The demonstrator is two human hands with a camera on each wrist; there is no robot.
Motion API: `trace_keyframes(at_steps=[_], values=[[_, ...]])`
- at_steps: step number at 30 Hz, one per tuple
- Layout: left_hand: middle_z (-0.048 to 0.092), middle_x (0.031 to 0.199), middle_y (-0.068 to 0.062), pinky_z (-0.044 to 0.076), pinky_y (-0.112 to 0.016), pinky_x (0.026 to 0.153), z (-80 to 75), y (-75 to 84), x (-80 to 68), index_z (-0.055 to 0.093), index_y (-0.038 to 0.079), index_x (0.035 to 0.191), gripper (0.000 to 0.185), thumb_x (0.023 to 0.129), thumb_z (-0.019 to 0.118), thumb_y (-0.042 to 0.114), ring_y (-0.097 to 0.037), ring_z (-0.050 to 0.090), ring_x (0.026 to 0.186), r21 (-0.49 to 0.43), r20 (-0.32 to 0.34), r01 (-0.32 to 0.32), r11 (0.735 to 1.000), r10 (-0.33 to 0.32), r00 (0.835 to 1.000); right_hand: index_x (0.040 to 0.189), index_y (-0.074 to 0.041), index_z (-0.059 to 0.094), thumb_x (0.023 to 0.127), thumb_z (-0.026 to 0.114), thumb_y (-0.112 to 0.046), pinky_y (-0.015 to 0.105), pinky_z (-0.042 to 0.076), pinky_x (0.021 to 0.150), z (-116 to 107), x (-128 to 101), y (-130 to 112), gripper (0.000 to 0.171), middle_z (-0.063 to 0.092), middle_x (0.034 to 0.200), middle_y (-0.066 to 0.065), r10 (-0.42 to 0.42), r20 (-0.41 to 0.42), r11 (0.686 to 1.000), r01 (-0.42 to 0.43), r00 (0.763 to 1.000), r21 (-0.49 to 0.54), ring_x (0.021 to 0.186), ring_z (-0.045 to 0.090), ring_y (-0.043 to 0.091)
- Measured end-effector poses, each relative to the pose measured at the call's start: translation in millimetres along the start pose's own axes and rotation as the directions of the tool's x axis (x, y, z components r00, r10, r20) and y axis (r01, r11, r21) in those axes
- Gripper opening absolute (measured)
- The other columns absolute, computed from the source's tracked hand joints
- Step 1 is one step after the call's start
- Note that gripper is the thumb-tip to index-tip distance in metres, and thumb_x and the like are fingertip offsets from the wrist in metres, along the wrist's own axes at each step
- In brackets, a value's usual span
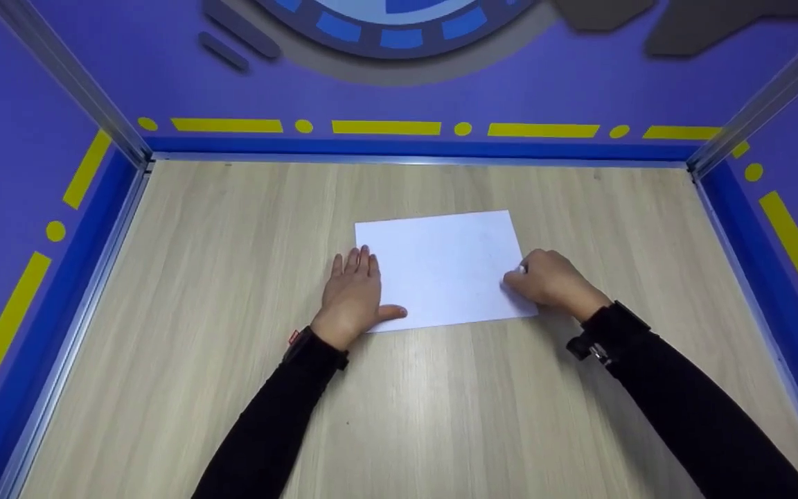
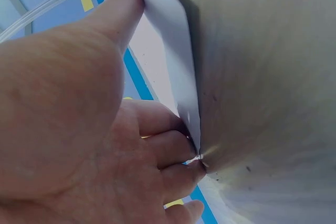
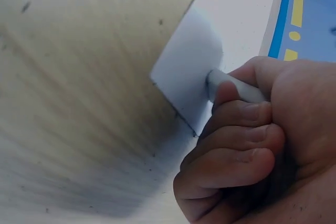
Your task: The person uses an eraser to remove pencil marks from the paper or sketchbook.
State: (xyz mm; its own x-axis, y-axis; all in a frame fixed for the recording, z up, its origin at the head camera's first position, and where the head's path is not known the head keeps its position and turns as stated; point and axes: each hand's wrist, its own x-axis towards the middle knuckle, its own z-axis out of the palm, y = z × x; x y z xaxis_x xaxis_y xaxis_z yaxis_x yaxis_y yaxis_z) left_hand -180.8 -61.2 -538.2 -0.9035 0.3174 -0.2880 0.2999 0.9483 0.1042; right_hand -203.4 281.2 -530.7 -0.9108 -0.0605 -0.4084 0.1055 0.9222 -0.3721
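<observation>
A white sheet of paper [image 1: 444, 267] lay flat near the middle of the wooden table [image 1: 198, 277], with 1 hand at each side edge. The left hand [image 1: 354, 294] rested flat on the table with straight fingers – its thumb pressed on the sheet's left edge. The right hand [image 1: 548, 277] was curled around a small white stick [image 3: 233, 85], maybe chalk – its tip touched the sheet near the right edge.

place: staged recording booth, not a home or shop
tabletop [image 1: 233, 388]: pale wood-grain, boxed in on three sides
walls [image 1: 579, 90]: purple panels beyond the grips, yellow dash-and-dot stripe [image 1: 385, 127], blue base band
frame: aluminium corner rails [image 1: 73, 76]
decor: blue ring graphic [image 1: 385, 28] on far wall
</observation>
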Motion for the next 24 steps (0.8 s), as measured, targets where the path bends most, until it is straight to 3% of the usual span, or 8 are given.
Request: trace_keyframes(at_steps=[3,8,13,24], values=[[0.016,0.164,-0.025,0.01,-0.054,0.126,0.1,1.1,-0.2,0.021,-0.006,0.155,0.12,0.078,0.058,0.079,-0.037,0.014,0.155,-0.004,0.01,-0.004,1.0,0.004,1.0,0.056,-0.017,0.041,0.09,0.054,-0.039,0.029,0.036,0.049,-6.1,-1.2,5.3,0.042,0.046,0.056,-0.002,-0.008,0.002,1.0,0.008,1.0,0.025,0.053,0.046,0.017],[0.017,0.164,-0.025,0.01,-0.054,0.126,0.1,0.7,0.2,0.021,-0.006,0.155,0.12,0.078,0.058,0.079,-0.037,0.014,0.155,0.002,0.006,-0.005,1.0,0.005,1.0,0.059,-0.016,0.039,0.095,0.053,-0.042,0.029,0.032,0.048,-22.8,-3.1,13.7,0.047,0.034,0.054,-0.006,0.01,-0.065,0.995,-0.003,0.998,0.103,0.051,0.036,0.016],[0.017,0.164,-0.025,0.011,-0.053,0.126,-0.2,1.3,0.5,0.022,-0.005,0.155,0.12,0.078,0.058,0.079,-0.037,0.015,0.155,0.005,0.002,0.001,1.0,-0.001,1.0,0.06,-0.016,0.042,0.095,0.052,-0.045,0.03,0.034,0.051,-30.3,-4.2,12.9,0.047,0.036,0.057,-0.005,0.005,-0.054,0.995,0.0,0.999,0.097,0.057,0.04,0.017],[0.018,0.164,-0.025,0.011,-0.054,0.126,-0.2,1.7,-0.4,0.023,-0.005,0.155,0.119,0.079,0.059,0.079,-0.038,0.016,0.155,0.001,-0.009,-0.003,1.0,0.003,1.0,0.066,-0.014,0.052,0.096,0.05,-0.044,0.03,0.037,0.052,-17.4,3.1,-23.6,0.042,0.046,0.063,-0.001,-0.024,0.003,0.997,0.024,1.0,0.076,0.061,0.047,0.018]])
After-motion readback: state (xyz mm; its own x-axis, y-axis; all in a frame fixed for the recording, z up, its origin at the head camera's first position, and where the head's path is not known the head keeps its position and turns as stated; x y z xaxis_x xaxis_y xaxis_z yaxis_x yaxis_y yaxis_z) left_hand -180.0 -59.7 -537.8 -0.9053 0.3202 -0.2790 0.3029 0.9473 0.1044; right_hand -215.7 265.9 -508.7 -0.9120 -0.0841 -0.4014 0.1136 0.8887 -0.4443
